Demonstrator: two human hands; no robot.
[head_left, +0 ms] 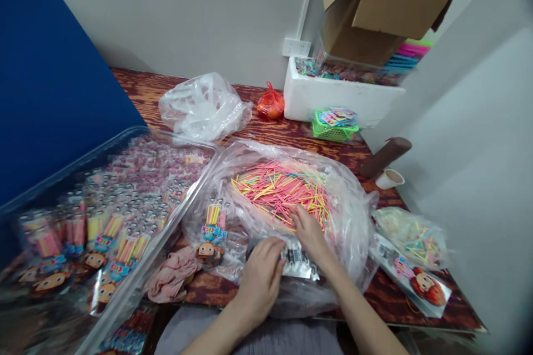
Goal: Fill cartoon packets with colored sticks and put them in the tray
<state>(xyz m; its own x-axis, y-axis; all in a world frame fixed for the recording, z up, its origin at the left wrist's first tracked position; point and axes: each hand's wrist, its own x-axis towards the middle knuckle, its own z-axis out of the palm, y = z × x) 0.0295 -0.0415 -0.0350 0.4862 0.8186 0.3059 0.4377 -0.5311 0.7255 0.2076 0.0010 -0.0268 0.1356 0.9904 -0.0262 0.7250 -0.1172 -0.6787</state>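
My left hand [264, 272] rests at the front of the clear plastic bag [350, 222], its fingers curled over the left end of a silver packet [300, 262]. Pink, yellow and a few blue thin sticks [283, 188] lie heaped in the bag's opening. At the near edge of that heap is my right hand [310, 233], fingers bent and close together; whatever is between them is hidden. Left of my hands lies a filled packet [212, 233] with colored sticks and a cartoon figure on it.
On the left stands a clear bin [183, 213] holding many packets. A pink cloth [175, 276] lies beside it. To the right are a bag of sticks [412, 236], a cartoon-printed packet [412, 277] and a paper cup [390, 178]. Behind sits a white foam box [341, 94].
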